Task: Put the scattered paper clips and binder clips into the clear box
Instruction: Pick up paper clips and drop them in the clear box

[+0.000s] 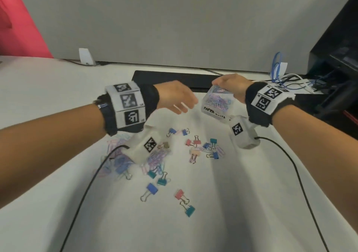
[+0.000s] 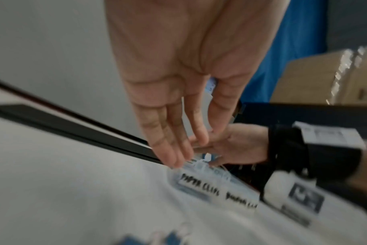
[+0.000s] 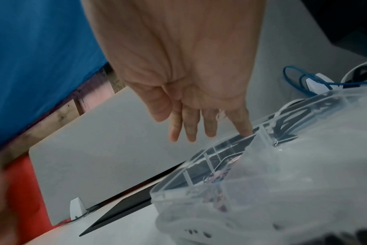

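Head view: my right hand [image 1: 231, 86] gripped the clear plastic box [image 1: 217, 104] with the handwritten "PAPER CLIPS" label, thumb and fingers around its top. The box was tilted, off the white table [image 1: 58, 203], with pastel paper clips inside. My left hand [image 1: 175, 97] hovered just beside it, fingers relaxed, nothing held. Small coloured binder clips [image 1: 201, 147] and pastel paper clips [image 1: 120, 160] lay scattered on the table near me, below both wrists. A flat black slab [image 1: 170, 78] lay behind the hands.

Left wrist view: blurred. Left fingers [image 2: 168, 142] were straight and loosely spread, tips near the box's [image 2: 212, 185] rim.

Right wrist view: the right fingers [image 3: 241, 122] reached to the box's [image 3: 262, 190] rim; I couldn't make out the grip here.
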Motion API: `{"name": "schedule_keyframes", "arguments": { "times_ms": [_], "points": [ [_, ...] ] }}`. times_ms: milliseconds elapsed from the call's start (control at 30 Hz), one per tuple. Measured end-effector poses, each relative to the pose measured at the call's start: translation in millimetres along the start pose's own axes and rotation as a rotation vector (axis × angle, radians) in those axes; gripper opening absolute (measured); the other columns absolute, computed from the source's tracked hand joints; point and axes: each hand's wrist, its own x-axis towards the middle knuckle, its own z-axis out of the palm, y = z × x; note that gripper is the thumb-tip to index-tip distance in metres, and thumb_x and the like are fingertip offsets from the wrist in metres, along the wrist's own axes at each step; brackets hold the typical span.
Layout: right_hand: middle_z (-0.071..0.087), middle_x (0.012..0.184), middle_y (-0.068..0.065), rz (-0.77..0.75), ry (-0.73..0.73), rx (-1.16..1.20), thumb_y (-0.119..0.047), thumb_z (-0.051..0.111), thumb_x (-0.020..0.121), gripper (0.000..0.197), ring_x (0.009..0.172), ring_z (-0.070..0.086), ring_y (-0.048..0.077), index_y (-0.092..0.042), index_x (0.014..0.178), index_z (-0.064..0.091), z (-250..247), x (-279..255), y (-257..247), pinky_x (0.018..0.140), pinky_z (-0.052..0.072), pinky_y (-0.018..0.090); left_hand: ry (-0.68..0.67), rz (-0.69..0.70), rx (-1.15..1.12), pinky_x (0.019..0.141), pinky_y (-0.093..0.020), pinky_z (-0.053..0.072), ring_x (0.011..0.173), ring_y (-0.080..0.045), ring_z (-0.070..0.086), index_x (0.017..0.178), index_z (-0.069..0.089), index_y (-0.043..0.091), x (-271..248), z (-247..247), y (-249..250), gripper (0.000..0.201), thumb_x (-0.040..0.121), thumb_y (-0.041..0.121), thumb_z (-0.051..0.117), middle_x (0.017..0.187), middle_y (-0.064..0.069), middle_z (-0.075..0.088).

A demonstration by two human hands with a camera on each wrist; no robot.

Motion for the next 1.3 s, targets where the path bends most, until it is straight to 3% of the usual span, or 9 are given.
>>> {"name": "schedule_keyframes", "arguments": {
  "times_ms": [133, 233, 367, 500, 600, 767, 900, 1067, 1300],
  "points": [
    [0.056, 0.129, 0.010, -0.122, 0.056, -0.110, -0.016, 0.043, 0.095, 0.030, 0.119, 0.050, 0.024, -0.010, 0.120, 0.059, 0.0, -22.7, 1.2, 0.097, 0.036, 0.029, -0.076, -0.018, 0.398, 0.073, -0.019, 0.048, 0.093, -0.017, 0.054, 0.117, 0.060, 0.008, -25.5, 4.4, -28.4, 0.028, 0.090, 0.005, 0.053, 0.120, -0.010, 0.061],
    [0.060, 0.123, 0.010, -0.208, 0.056, -0.242, -0.003, 0.043, 0.093, 0.028, 0.109, 0.052, 0.019, -0.007, 0.112, 0.062, 8.7, -46.1, 11.0, 0.096, 0.037, 0.027, -0.142, -0.051, 0.637, 0.081, -0.019, 0.042, 0.093, -0.014, 0.052, 0.120, 0.058, 0.012, -38.0, 12.1, -44.2, 0.034, 0.086, 0.009, 0.061, 0.126, -0.006, 0.057],
    [0.059, 0.126, 0.013, -0.222, 0.041, -0.274, 0.004, 0.042, 0.092, 0.031, 0.120, 0.052, 0.028, -0.004, 0.113, 0.063, 22.8, -70.0, 22.8, 0.107, 0.039, 0.034, -0.146, -0.034, 0.729, 0.085, -0.018, 0.037, 0.115, -0.019, 0.052, 0.125, 0.054, 0.013, -47.4, 19.7, -55.8, 0.043, 0.084, 0.013, 0.064, 0.130, -0.004, 0.052],
    [0.060, 0.108, 0.010, -0.211, 0.030, -0.288, 0.005, 0.050, 0.087, 0.025, 0.097, 0.053, 0.018, -0.006, 0.105, 0.063, 27.3, -84.9, 31.7, 0.086, 0.044, 0.023, -0.178, -0.010, 0.810, 0.092, -0.025, 0.041, 0.106, -0.018, 0.050, 0.125, 0.052, 0.013, -51.7, 28.3, -60.2, 0.044, 0.084, 0.019, 0.065, 0.126, -0.006, 0.050],
    [0.052, 0.100, 0.002, -0.116, -0.106, -0.408, -0.002, 0.064, 0.080, 0.025, 0.092, 0.049, 0.016, -0.009, 0.104, 0.061, 34.9, -93.9, 37.1, 0.074, 0.041, 0.020, -0.165, 0.023, 0.789, 0.086, -0.024, 0.044, 0.090, -0.011, 0.047, 0.116, 0.058, 0.010, -50.9, 32.1, -60.7, 0.031, 0.086, 0.015, 0.061, 0.109, -0.006, 0.057],
    [0.046, 0.100, 0.002, -0.032, -0.161, -0.500, -0.010, 0.071, 0.075, 0.040, 0.090, 0.045, 0.016, -0.007, 0.113, 0.058, 45.8, -100.1, 41.6, 0.059, 0.033, 0.010, -0.141, -0.006, 0.724, 0.090, -0.030, 0.049, 0.085, -0.014, 0.051, 0.107, 0.064, 0.009, -46.8, 27.0, -56.6, 0.026, 0.081, 0.009, 0.065, 0.073, 0.011, 0.048],
    [0.052, 0.104, 0.010, -0.015, -0.165, -0.450, -0.003, 0.069, 0.076, 0.032, 0.086, 0.048, 0.019, -0.012, 0.103, 0.054, 51.0, -101.0, 42.5, 0.061, 0.040, 0.016, -0.060, -0.027, 0.587, 0.081, -0.026, 0.049, 0.081, -0.014, 0.052, 0.106, 0.067, 0.010, -42.6, 17.4, -55.9, 0.027, 0.079, 0.006, 0.067, 0.077, 0.007, 0.053],
    [0.058, 0.113, 0.016, 0.012, -0.208, -0.370, 0.004, 0.061, 0.077, 0.034, 0.088, 0.053, 0.024, -0.018, 0.097, 0.044, 54.9, -101.0, 43.2, 0.084, 0.051, 0.035, -0.028, -0.042, 0.441, 0.067, -0.018, 0.043, 0.062, -0.006, 0.044, 0.110, 0.067, 0.007, -40.9, 13.2, -57.3, 0.027, 0.084, 0.007, 0.062, 0.069, 0.007, 0.047],
    [0.056, 0.093, 0.013, 0.051, -0.234, -0.237, 0.003, 0.066, 0.073, 0.036, 0.077, 0.054, 0.024, -0.021, 0.089, 0.044, 56.2, -102.8, 39.4, 0.074, 0.050, 0.034, -0.153, -0.122, 0.533, 0.059, -0.015, 0.041, 0.060, -0.010, 0.048, 0.113, 0.064, 0.004, -43.0, 13.9, -60.5, 0.028, 0.091, 0.018, 0.054, 0.072, 0.006, 0.053]
  ]
}}
